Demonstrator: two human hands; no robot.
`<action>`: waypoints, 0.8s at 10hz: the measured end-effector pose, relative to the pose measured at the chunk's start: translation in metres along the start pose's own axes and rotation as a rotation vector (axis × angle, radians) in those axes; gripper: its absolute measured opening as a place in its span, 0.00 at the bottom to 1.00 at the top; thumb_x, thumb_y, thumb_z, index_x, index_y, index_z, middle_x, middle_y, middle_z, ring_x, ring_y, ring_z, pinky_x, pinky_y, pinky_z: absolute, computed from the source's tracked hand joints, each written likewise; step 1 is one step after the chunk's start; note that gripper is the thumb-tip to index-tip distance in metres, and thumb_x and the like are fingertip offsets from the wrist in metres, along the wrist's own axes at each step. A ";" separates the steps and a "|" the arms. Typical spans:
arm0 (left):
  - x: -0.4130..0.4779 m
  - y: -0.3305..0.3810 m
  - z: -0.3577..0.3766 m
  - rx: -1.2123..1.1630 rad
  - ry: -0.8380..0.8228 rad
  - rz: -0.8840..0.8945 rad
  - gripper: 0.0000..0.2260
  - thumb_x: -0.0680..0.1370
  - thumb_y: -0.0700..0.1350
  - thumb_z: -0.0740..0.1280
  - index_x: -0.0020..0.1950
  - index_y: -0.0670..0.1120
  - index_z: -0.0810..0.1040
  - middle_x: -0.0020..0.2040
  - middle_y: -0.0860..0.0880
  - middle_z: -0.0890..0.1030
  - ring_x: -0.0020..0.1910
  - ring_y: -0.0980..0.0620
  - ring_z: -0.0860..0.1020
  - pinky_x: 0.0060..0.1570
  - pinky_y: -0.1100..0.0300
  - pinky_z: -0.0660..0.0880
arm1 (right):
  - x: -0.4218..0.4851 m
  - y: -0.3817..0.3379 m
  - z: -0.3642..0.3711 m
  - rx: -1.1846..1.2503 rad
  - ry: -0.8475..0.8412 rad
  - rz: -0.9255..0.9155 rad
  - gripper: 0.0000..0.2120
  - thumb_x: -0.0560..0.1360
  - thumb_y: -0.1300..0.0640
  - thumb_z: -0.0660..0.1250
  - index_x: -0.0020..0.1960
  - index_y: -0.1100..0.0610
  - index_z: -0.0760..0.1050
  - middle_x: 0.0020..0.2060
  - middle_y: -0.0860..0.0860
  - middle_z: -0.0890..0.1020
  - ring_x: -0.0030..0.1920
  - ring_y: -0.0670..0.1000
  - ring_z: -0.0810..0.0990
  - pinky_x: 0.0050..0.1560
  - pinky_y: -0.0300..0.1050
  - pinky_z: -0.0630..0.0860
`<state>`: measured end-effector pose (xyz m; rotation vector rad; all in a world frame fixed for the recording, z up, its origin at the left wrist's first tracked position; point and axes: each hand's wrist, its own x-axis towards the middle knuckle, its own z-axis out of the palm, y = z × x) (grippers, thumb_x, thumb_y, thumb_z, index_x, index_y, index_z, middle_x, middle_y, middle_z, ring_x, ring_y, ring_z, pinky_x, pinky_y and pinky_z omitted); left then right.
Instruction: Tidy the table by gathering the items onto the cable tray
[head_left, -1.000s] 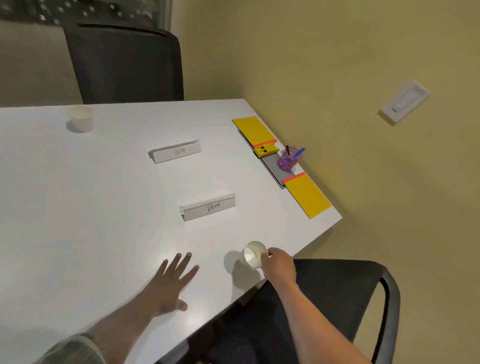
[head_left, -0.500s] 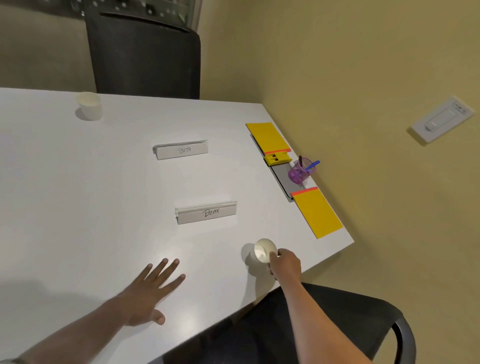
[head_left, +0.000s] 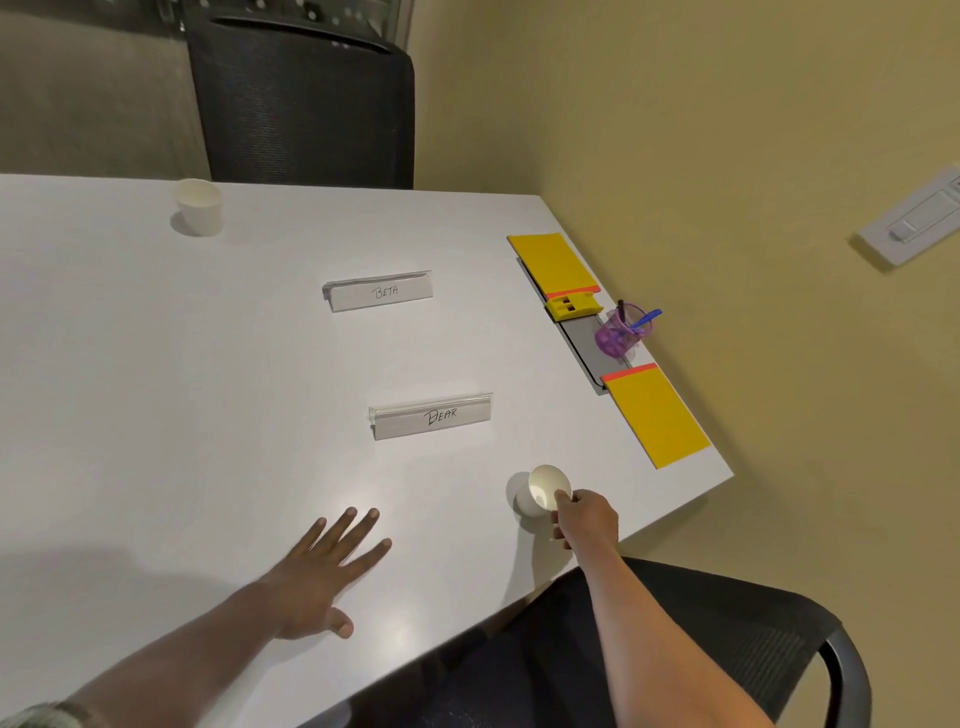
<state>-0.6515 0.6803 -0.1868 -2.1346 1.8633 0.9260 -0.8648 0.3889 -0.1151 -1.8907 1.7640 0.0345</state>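
My right hand (head_left: 587, 519) grips the rim of a white paper cup (head_left: 543, 491) near the table's front right edge. My left hand (head_left: 322, 577) lies flat on the white table (head_left: 156, 415), fingers spread, holding nothing. The grey cable tray (head_left: 584, 332) runs along the right edge; on it lie two yellow pads (head_left: 657, 415) (head_left: 553, 260), a small yellow block (head_left: 571, 306) and a purple cup (head_left: 618, 335) with pens. Two name plates, "BEAR" (head_left: 431, 415) and "BETA" (head_left: 379, 291), stand mid-table. A second paper cup (head_left: 198, 207) stands far left.
A black mesh chair (head_left: 306, 98) stands at the table's far side. Another black chair (head_left: 727, 649) is below my right arm at the near edge. The yellow wall (head_left: 727, 156) with a switch plate (head_left: 914, 223) lies close to the right of the table.
The view has shifted slightly. My right hand with the paper cup has edged forward a little. My left hand stays flat on the table.
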 end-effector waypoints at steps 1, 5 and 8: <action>0.001 -0.001 0.003 0.018 0.005 -0.008 0.47 0.76 0.64 0.64 0.77 0.58 0.29 0.75 0.48 0.22 0.75 0.41 0.25 0.75 0.45 0.31 | -0.002 -0.001 -0.001 -0.006 0.006 0.009 0.16 0.81 0.46 0.59 0.49 0.56 0.79 0.31 0.50 0.85 0.30 0.49 0.85 0.42 0.51 0.85; -0.008 0.007 -0.016 0.018 -0.033 -0.019 0.43 0.79 0.62 0.63 0.81 0.56 0.35 0.78 0.48 0.27 0.78 0.43 0.30 0.78 0.45 0.38 | -0.046 -0.003 -0.013 0.031 0.093 0.054 0.27 0.80 0.39 0.57 0.70 0.57 0.70 0.52 0.55 0.85 0.51 0.56 0.84 0.53 0.54 0.82; -0.042 0.005 -0.054 -0.052 -0.101 0.016 0.37 0.80 0.61 0.61 0.83 0.50 0.47 0.83 0.48 0.41 0.82 0.46 0.44 0.78 0.48 0.52 | -0.135 -0.021 -0.005 0.076 0.126 0.055 0.26 0.79 0.38 0.58 0.69 0.54 0.70 0.54 0.54 0.83 0.53 0.56 0.83 0.53 0.54 0.82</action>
